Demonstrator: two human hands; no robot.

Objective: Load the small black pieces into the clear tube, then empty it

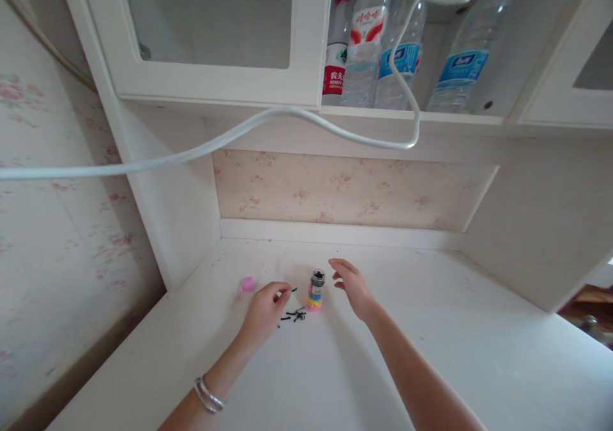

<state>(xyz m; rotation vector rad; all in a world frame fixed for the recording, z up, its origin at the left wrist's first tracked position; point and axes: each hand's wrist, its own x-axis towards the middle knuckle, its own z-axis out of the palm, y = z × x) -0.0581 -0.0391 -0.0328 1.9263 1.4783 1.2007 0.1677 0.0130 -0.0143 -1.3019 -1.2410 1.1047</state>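
Black piece (294,289) pinched in left hand (265,308), right hand (351,285) held loosely spread near jar (316,289), pieces (299,315) strewn on tabletop (460,341)

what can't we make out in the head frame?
Head view:
Held black piece: its gripped end, hidden by the left hand.
Loose black pieces: exact count; too small, overlapping.
Jar: fine print on its label, too small.
Rightmost clear plastic bottle: top of its cap, cut off by the upper edge.

We seem to be in a home: we see flowered wallpaper (297,195) beyond the back edge of the white counter (469,354), and overhead a glass-fronted cabinet (306,22) beside shelved drink bottles (366,67).
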